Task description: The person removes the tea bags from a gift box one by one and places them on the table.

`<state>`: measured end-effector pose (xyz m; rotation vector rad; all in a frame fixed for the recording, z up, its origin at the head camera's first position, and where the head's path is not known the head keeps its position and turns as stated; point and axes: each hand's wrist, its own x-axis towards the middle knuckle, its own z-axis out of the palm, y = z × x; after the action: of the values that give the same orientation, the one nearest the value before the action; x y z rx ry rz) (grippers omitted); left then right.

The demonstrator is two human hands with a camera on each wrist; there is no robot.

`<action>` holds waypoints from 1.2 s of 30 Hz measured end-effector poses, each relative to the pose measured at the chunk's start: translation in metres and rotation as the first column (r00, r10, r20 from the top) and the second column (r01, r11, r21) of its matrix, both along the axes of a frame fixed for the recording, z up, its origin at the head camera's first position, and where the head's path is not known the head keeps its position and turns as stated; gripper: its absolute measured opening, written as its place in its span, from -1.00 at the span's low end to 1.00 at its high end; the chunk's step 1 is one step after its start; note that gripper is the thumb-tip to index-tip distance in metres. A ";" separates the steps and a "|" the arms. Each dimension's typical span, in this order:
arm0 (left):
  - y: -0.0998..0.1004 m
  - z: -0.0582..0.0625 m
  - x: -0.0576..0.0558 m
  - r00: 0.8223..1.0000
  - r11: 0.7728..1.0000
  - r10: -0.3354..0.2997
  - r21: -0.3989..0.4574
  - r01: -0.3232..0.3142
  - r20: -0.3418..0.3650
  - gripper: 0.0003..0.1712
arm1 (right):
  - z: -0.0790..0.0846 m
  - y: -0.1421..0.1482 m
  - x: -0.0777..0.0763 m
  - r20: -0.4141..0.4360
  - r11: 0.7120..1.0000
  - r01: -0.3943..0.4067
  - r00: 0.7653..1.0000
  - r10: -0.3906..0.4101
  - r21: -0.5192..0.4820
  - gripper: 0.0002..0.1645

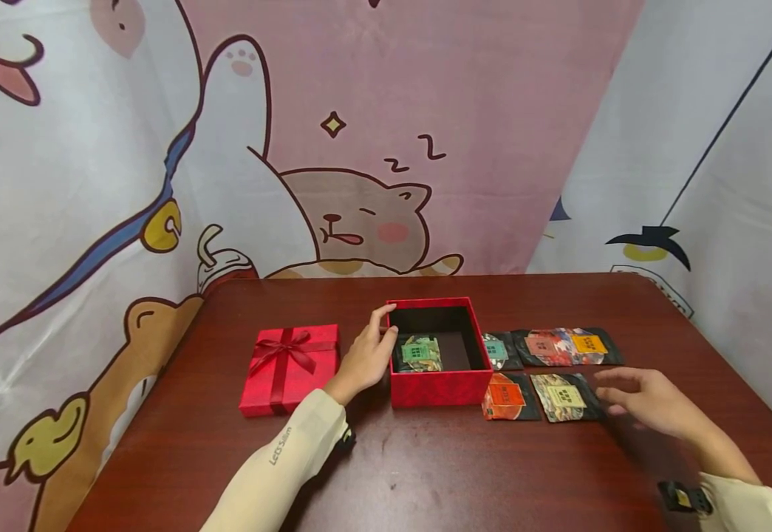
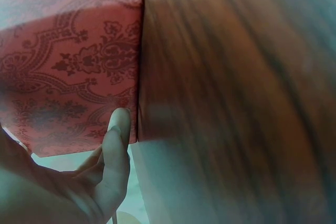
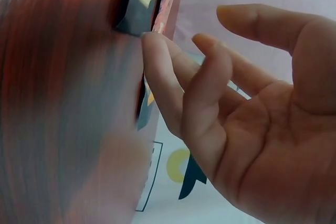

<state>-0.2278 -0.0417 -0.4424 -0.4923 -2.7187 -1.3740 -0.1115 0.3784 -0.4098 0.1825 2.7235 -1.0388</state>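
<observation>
An open red box (image 1: 442,389) with a dark inside stands mid-table. My left hand (image 1: 367,356) rests at its left side, thumb and index fingertips at the rim; in the left wrist view a fingertip touches its patterned wall (image 2: 79,72). Inside lies a black packet with a green label (image 1: 420,354). My right hand (image 1: 654,403) hangs empty with loosely bent fingers, just right of a packet with a pale yellow label (image 1: 565,397). A packet with an orange label (image 1: 508,397) lies left of that one.
The red lid with a ribbon bow (image 1: 290,369) lies left of the box. Behind the near packets are a teal-labelled packet (image 1: 500,349), partly hidden by the box, and packets with red and yellow labels (image 1: 568,346). A printed cloth (image 1: 492,133) hangs behind the table.
</observation>
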 end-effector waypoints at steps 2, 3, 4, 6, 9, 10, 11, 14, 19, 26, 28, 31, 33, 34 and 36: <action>0.000 0.000 0.000 1.000 1.000 0.001 0.001 -0.001 0.000 -0.48 | 0.001 -0.003 0.000 -0.019 1.000 0.005 1.000 -0.006 -0.015 -0.36; 0.001 0.000 -0.001 1.000 1.000 0.002 0.001 -0.002 0.000 -0.48 | 0.001 -0.004 0.001 -0.026 1.000 0.008 1.000 -0.009 -0.026 -0.35; 0.001 -0.001 -0.001 1.000 1.000 0.003 0.003 -0.003 0.000 -0.48 | 0.002 -0.005 0.000 -0.034 0.999 0.011 0.999 -0.012 -0.038 -0.33; 0.001 -0.001 -0.001 1.000 1.000 0.003 0.001 -0.003 0.000 -0.48 | 0.003 -0.007 0.000 -0.044 0.998 0.013 0.999 -0.015 -0.059 -0.32; 0.001 -0.001 -0.001 1.000 1.000 0.001 -0.001 -0.001 0.001 -0.48 | 0.006 -0.011 -0.001 -0.053 0.996 0.006 0.999 -0.011 -0.092 -0.31; 0.001 -0.001 -0.001 1.000 1.000 0.001 0.000 -0.001 0.002 -0.48 | 0.007 -0.012 -0.001 -0.056 0.995 0.006 0.998 -0.012 -0.098 -0.30; 0.001 -0.001 -0.001 1.000 1.000 0.002 -0.002 -0.002 0.002 -0.48 | 0.008 -0.013 -0.001 -0.057 0.994 0.005 0.998 -0.012 -0.108 -0.31; 0.001 -0.002 -0.001 1.000 1.000 0.005 -0.002 -0.005 0.002 -0.48 | 0.011 -0.017 -0.001 -0.058 0.991 0.014 0.998 -0.022 -0.134 -0.30; 0.002 -0.003 -0.002 1.000 1.000 0.012 -0.002 -0.012 0.004 -0.48 | 0.015 -0.022 -0.002 -0.054 0.986 0.016 0.998 -0.025 -0.164 -0.30; 0.002 -0.003 -0.002 1.000 1.000 0.012 0.001 -0.012 0.000 -0.48 | 0.022 -0.029 -0.004 -0.040 0.985 0.010 0.999 -0.017 -0.174 -0.25; 0.001 -0.002 -0.002 1.000 1.000 0.010 0.001 -0.010 -0.002 -0.48 | 0.024 -0.033 -0.005 -0.038 0.985 0.013 0.999 -0.019 -0.172 -0.23; 0.001 -0.002 -0.002 1.000 1.000 0.008 0.004 -0.008 -0.001 -0.48 | 0.026 -0.040 -0.005 -0.046 0.985 0.011 0.999 -0.019 -0.171 -0.22; 0.001 -0.002 -0.002 1.000 1.000 0.007 0.003 -0.007 -0.002 -0.48 | 0.028 -0.044 -0.005 -0.055 0.986 0.011 0.998 -0.021 -0.167 -0.21; 0.001 -0.002 -0.001 1.000 1.000 0.006 0.004 -0.006 -0.001 -0.48 | 0.028 -0.047 -0.005 -0.060 0.986 0.010 0.998 -0.020 -0.164 -0.21; 0.000 -0.002 -0.001 1.000 1.000 0.008 0.001 -0.008 0.005 -0.48 | 0.029 -0.051 -0.006 -0.070 0.987 0.007 0.997 -0.019 -0.162 -0.21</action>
<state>-0.2290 -0.0414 -0.4439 -0.4781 -2.7213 -1.3767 -0.1171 0.3272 -0.3811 0.1380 2.6867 -1.2878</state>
